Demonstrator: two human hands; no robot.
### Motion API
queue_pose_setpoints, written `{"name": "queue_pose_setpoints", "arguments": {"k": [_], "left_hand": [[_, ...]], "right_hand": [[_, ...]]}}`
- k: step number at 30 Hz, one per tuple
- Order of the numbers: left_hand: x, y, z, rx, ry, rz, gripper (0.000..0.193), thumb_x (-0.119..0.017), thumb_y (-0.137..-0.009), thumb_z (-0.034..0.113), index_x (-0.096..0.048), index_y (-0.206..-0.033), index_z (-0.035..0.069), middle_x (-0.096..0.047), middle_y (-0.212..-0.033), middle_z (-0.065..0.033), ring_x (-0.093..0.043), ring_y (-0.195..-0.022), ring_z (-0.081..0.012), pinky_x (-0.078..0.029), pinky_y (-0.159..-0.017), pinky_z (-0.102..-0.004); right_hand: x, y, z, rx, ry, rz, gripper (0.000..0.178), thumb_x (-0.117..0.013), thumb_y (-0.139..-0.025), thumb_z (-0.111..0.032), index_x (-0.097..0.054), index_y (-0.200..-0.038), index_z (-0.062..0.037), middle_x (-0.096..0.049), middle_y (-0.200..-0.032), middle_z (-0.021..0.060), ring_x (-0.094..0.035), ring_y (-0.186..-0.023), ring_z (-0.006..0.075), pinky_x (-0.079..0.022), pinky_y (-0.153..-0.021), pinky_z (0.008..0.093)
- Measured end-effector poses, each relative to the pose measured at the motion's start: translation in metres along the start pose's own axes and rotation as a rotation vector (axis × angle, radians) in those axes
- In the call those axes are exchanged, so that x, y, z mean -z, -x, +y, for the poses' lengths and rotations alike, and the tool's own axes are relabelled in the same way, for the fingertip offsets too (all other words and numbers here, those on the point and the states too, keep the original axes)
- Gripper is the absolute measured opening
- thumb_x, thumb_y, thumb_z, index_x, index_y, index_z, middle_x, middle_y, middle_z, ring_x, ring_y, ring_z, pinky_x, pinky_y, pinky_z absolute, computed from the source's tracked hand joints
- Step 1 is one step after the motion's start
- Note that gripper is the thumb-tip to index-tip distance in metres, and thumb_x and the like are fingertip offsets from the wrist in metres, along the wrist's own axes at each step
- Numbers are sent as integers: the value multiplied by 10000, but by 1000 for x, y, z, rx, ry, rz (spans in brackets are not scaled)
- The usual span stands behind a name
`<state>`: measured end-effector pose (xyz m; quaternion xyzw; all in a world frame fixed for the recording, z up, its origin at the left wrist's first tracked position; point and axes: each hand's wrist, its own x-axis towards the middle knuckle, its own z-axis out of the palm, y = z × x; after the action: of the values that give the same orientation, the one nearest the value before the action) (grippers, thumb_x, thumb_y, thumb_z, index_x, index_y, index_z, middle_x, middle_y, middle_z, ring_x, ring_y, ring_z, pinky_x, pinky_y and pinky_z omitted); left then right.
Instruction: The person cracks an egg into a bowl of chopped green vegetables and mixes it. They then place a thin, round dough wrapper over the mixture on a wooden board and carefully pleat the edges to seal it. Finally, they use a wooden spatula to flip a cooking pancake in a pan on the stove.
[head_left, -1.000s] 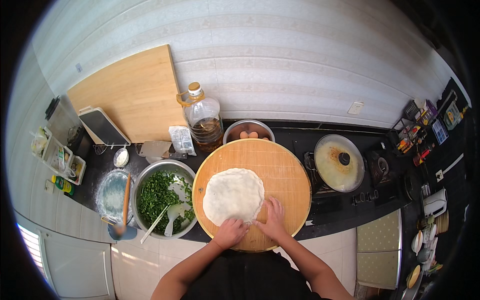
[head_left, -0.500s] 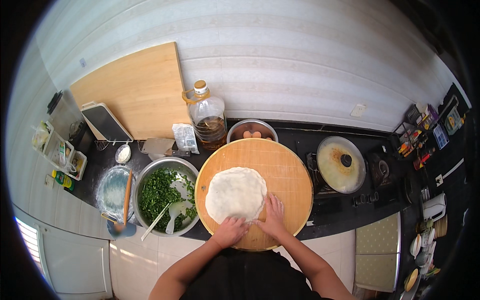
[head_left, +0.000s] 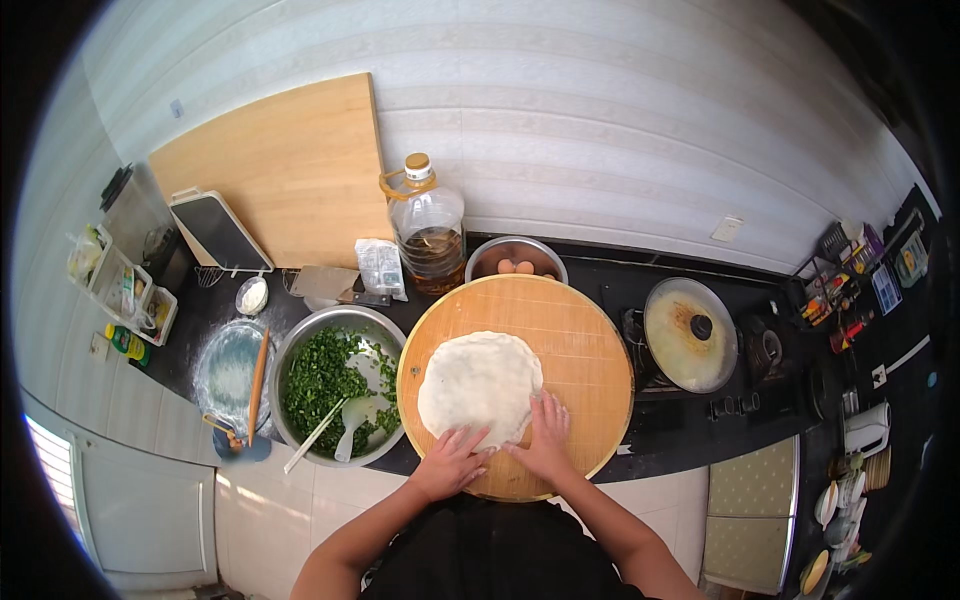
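A round, flat piece of pale dough (head_left: 478,385) lies on a round wooden board (head_left: 590,365), left of the board's middle. Fingers spread, my left hand (head_left: 452,464) touches the dough's near edge. My right hand (head_left: 547,440) rests at its lower right edge, fingers stretched upward and thumb pointing at the left hand. Neither hand grips anything that shows. Left of the board stands a steel bowl (head_left: 283,420) of chopped greens (head_left: 322,378). Chopsticks (head_left: 313,437) and a pale spatula (head_left: 350,430) lean in it.
Farther left, a rolling pin (head_left: 259,385) lies across a floured round surface (head_left: 225,370). Behind the board are an oil jug (head_left: 432,245) and a bowl of eggs (head_left: 517,250). A cleaver (head_left: 330,283) lies near the jug. On the stove at right sits a lidded pan (head_left: 690,340).
My left hand's fingers have spread and shifted slightly left along the dough's near edge. My right hand stays near the same edge. The whole view has shifted a little.
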<state>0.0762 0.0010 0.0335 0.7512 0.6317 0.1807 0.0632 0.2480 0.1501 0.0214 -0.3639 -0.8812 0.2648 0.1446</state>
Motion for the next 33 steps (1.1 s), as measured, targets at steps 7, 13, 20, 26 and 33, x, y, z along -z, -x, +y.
{"name": "queue_pose_setpoints", "arguments": {"k": [7, 13, 20, 26, 33], "left_hand": [[0, 5, -5, 0, 80, 23, 383, -611, -858, 293, -594, -1213, 151, -419, -1400, -145, -433, -1204, -391, -334, -1017, -496], [2, 6, -5, 29, 35, 48, 370, -615, -854, 289, -607, -1194, 144, -424, -1394, -146, -429, -1208, -399, -337, -1015, -497], [7, 7, -3, 66, 30, 46, 367, -611, -859, 279, -607, -1203, 152, -408, -1411, -135, -419, -1222, -402, -331, -1018, -501], [3, 12, -2, 70, 44, 39, 369, -606, -863, 273, -603, -1213, 156, -395, -1424, -127, -414, -1226, -395, -323, -1024, -502], [3, 25, -5, 144, 77, 71, 384, -596, -874, 281, -587, -1240, 165, -380, -1437, -115, -391, -1251, -391, -301, -1050, -504]], "right_hand": [[-7, -2, 3, 11, -30, -13, 1034, -763, -659, -441, -224, -1434, -19, -163, -1505, 192, -109, -1404, 379, -70, -1130, 520], [-3, -3, -8, -27, 26, -52, 1098, -759, -642, -483, -173, -1445, -17, -143, -1508, 199, -84, -1406, 388, -52, -1129, 527], [-6, -4, -5, -33, -2, -31, 1113, -757, -640, -512, -170, -1445, -17, -134, -1511, 205, -86, -1405, 392, -42, -1127, 534], [-16, -2, -12, 15, 83, -23, 1137, -754, -633, -540, -162, -1451, -18, -135, -1511, 211, -91, -1403, 396, -42, -1124, 544], [-16, -3, -12, 5, 28, -58, 1118, -748, -639, -505, -156, -1458, -28, -124, -1514, 216, -80, -1401, 405, -35, -1122, 548]]}}
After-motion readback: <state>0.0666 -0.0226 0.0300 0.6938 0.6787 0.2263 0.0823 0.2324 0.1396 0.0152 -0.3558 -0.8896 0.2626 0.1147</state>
